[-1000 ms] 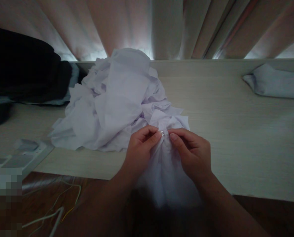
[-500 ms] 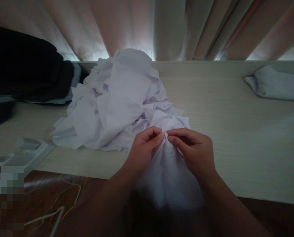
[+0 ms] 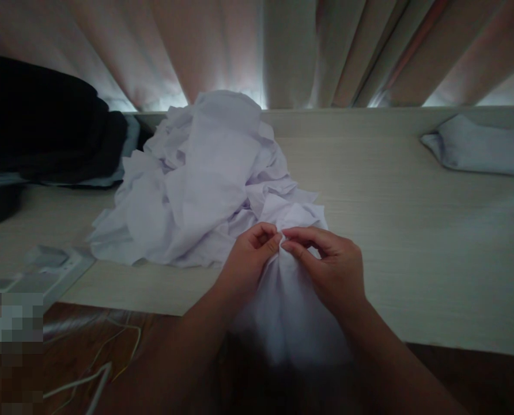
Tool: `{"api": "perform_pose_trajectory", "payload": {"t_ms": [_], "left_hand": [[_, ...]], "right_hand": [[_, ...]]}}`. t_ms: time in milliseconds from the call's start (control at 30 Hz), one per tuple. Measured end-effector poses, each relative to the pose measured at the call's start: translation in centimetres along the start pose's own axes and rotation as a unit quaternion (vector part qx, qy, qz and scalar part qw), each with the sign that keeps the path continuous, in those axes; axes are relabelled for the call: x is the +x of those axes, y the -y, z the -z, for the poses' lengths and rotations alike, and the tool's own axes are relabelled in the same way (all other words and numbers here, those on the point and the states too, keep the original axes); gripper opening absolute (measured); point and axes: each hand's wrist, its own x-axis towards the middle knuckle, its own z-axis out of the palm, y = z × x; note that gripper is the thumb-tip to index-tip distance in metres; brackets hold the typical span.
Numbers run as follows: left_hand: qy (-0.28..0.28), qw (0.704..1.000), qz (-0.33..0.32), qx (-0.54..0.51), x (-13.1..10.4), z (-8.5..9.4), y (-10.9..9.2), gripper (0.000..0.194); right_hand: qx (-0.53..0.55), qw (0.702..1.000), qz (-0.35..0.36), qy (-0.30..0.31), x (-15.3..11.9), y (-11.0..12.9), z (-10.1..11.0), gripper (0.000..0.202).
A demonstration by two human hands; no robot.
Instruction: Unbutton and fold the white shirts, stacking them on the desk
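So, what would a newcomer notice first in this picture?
Probably the crumpled white heap, left of centre on the table. Then the left hand and right hand, pinching white cloth by the heap's near right side. The black pile, far left, also stands out.

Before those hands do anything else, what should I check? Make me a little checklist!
1. Left hand pinching the white cloth: ok.
2. Right hand pinching it too, close beside the left: ok.
3. Cloth smooth and flat: not ok. It is gathered at the pinch and hangs down in folds.
4. Pinched spot easy to see: not ok, the hands mostly cover it.
5. Held cloth separate from the white pile: cannot tell, they meet just beyond the hands.
6. Hands clear of the grey bundle at the right: ok.
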Motion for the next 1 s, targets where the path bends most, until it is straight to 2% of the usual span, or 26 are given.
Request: {"api": "perform_pose_trajectory", "payload": {"t_ms": [133,233,333,533,767,1000], "left_hand": [[-0.058,0.992,-0.031,0.111,-0.4,-0.3,-1.0,0.012],[-0.059,0.981,-0.054,0.175,-0.7,-0.1,-1.6,0.022],[-0.043,0.978,-0.07,0.191,-0.8,0.1,-1.7,0.021],[-0.032,0.973,-0.086,0.21,-0.6,0.2,-1.7,0.022],[-0.053,0.965,-0.092,0.238,-0.7,0.2,-1.7,0.021],[-0.04,0.968,-0.086,0.233,-0.9,-0.3,-1.9,0.013]], "right_hand": [[-0.041,0.999,0.026,-0.005,0.1,-0.3,-0.1,0.01],[-0.057,0.997,0.044,0.013,0.0,-0.5,-0.2,0.011],[-0.065,0.996,0.056,0.03,-0.1,-0.5,-0.4,0.011],[-0.025,1.0,-0.006,-0.005,-0.1,-0.3,-0.5,0.01],[0.109,0.989,-0.092,0.028,-0.1,-1.1,-0.6,0.012],[0.147,0.982,-0.108,0.043,0.2,-1.2,-0.7,0.009]]}}
